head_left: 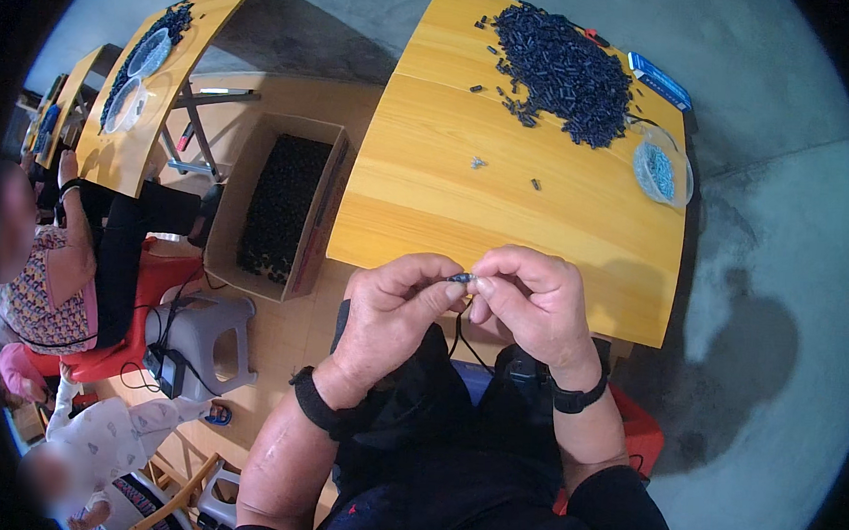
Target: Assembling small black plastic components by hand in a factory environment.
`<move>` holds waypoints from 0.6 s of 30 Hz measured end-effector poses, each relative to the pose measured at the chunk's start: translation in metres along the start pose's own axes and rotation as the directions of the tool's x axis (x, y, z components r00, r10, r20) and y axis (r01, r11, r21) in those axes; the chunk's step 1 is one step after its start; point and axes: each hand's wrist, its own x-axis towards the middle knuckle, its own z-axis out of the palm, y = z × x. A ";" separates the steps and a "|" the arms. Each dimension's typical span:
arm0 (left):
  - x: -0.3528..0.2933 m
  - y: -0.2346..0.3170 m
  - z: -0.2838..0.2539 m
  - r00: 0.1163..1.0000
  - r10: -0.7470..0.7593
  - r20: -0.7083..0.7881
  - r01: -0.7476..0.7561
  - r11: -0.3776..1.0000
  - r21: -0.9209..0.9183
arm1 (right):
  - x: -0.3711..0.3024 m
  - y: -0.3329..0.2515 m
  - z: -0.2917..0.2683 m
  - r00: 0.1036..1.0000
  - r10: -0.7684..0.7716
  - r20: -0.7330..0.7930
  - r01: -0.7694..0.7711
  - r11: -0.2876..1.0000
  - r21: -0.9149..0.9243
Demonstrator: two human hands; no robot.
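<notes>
Two hands pinch one small dark part at the near edge of the tabletop.

The left hand [393,307] and right hand [528,304] meet fingertip to fingertip, both pinching the small dark part [459,278] just in front of the yellow tabletop [446,218]. A heap of dark parts [559,71] and a clear bowl [662,172] sit at the far side.

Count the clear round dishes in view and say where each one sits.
3. One clear dish sits at the right edge of the near yellow table, beside the dark pile. Two more lie on the next table at left. Farther tables may hide others.
</notes>
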 end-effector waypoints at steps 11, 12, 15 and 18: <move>0.001 0.005 0.003 0.991 -0.104 -0.080 0.072 0.940 -0.334 | 0.000 0.004 0.003 0.993 -0.017 -0.116 0.019 1.000 0.015; 0.001 0.006 0.004 0.991 -0.117 -0.068 0.085 0.930 -0.358 | 0.000 0.004 0.004 0.993 -0.017 -0.115 0.019 1.000 0.017; 0.001 0.007 0.005 0.989 -0.130 -0.070 0.094 0.918 -0.386 | 0.001 0.003 0.004 0.988 -0.083 -0.130 0.073 0.994 -0.078; 0.001 0.007 0.003 0.988 -0.143 -0.063 0.108 0.913 -0.394 | 0.002 0.001 0.004 0.987 -0.112 -0.111 0.086 0.973 -0.214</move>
